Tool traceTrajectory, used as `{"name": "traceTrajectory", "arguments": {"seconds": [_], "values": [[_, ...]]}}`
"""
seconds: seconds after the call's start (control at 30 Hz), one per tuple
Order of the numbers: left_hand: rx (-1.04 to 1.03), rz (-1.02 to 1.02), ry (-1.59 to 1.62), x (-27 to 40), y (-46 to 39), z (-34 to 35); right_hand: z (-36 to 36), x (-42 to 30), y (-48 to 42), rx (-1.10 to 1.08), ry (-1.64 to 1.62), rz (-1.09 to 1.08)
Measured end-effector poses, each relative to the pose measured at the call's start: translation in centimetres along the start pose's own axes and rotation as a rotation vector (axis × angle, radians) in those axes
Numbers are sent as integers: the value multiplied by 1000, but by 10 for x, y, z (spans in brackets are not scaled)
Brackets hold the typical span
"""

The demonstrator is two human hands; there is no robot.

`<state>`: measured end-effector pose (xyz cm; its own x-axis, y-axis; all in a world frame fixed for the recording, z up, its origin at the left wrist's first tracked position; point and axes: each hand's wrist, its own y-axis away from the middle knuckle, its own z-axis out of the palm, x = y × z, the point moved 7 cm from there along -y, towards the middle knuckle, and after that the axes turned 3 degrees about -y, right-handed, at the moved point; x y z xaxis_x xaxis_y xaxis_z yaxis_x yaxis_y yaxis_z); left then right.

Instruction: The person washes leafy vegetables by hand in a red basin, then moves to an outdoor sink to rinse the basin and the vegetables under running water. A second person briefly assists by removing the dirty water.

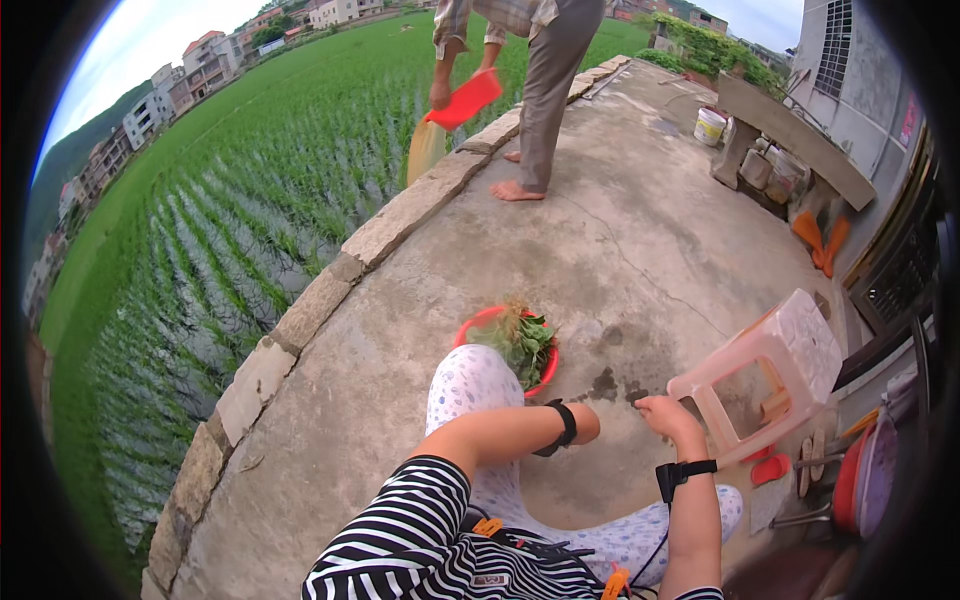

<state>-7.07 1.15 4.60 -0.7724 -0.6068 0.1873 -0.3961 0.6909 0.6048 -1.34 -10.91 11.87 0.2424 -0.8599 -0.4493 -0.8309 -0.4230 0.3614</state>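
Note:
My left hand point(586, 424) is in front of my raised knee, its fingers turned away from view. To its right, my right hand point(670, 418) has its fingertips pointing left, beside the legs of a pale pink plastic stool point(720, 409). Whether either hand holds something small cannot be made out. Just beyond my knee, a red plastic basin point(551, 369) holds leafy greens point(531, 345) with pale stringy roots on top. My knee hides part of the basin.
A barefoot person point(551, 97) at the stone ledge point(390, 225) tips a red basin point(469, 101), pouring cloudy liquid point(426, 150) towards the paddy field point(247, 217). Orange boots point(823, 240), a white bucket point(709, 126) and red slippers point(770, 469) are at right. Wet patches point(604, 384) darken the concrete.

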Motion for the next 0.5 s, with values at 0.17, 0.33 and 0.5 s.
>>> {"name": "traceTrajectory", "arguments": {"seconds": [0.17,0.33,0.5], "values": [[-20,-9,5,-3,-5,8,-1,3,-1,11,55,-21],[5,12,-6,-1,-5,7,1,13,-5,13,99,-22],[-28,28,-24,-2,-7,11,3,10,-5,1,107,-46]]}}
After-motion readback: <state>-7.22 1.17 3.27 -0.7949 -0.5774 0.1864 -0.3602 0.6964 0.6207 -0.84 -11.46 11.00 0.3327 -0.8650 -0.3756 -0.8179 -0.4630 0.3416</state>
